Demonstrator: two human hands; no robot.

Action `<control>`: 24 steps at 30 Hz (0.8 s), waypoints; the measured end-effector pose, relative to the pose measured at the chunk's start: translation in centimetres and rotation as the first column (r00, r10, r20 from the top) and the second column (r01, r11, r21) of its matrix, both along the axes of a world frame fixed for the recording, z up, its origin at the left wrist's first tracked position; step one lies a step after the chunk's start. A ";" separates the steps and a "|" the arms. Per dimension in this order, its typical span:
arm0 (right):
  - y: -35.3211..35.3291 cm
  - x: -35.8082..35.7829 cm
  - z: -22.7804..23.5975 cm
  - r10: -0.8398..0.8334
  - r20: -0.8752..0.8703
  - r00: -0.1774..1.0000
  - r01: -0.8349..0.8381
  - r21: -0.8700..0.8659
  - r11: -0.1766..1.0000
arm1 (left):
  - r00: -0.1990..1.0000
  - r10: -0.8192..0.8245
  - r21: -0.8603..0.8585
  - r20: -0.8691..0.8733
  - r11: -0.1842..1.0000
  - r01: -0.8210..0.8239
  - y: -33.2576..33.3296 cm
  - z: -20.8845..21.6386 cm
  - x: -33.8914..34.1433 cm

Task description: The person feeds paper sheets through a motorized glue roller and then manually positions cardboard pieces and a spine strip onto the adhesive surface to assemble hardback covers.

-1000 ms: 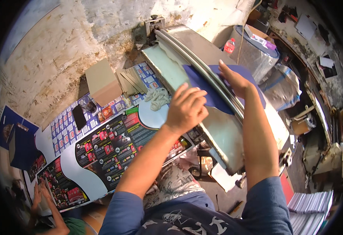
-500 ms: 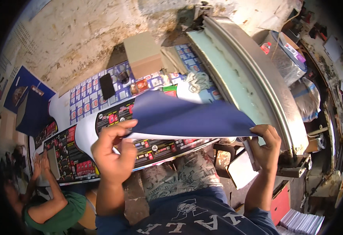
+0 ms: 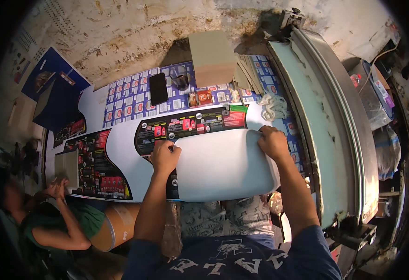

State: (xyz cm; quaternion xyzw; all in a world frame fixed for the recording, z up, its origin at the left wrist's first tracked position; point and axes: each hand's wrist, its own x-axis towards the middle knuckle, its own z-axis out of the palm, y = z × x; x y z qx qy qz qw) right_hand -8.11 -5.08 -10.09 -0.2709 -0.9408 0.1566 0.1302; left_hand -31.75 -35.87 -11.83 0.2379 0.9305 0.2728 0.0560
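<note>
A white-faced sheet (image 3: 223,168) lies curved over the printed sheets, its front part bending down at the table's front edge. At the sheet's far left corner, my left hand (image 3: 165,157) is closed in a pinch on it. My right hand (image 3: 274,143) grips the far right corner, fingers curled over the edge. Beneath it, a large black printed sheet (image 3: 181,122) with red product pictures shows at the back and left. The sheet's blue side is turned away from me now.
Behind are a black phone (image 3: 158,88), a drinking glass (image 3: 179,77), a cardboard box (image 3: 212,58) and crumpled cloth (image 3: 273,107). A long metal-edged machine (image 3: 331,126) stands at right. At left, a co-worker in green (image 3: 76,224) sits by a cardboard drum (image 3: 117,226).
The sheet has been turned from its blue face to its white face and lowered onto the printed sheets. Both hands moved away from me with it, and my view shifted left.
</note>
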 end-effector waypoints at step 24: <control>9.5 -20.5 10.3 0.436 -0.147 0.888 -0.301 0.531 0.792 | 0.922 0.156 0.435 -0.355 0.900 0.015 -5.2 4.8 5.9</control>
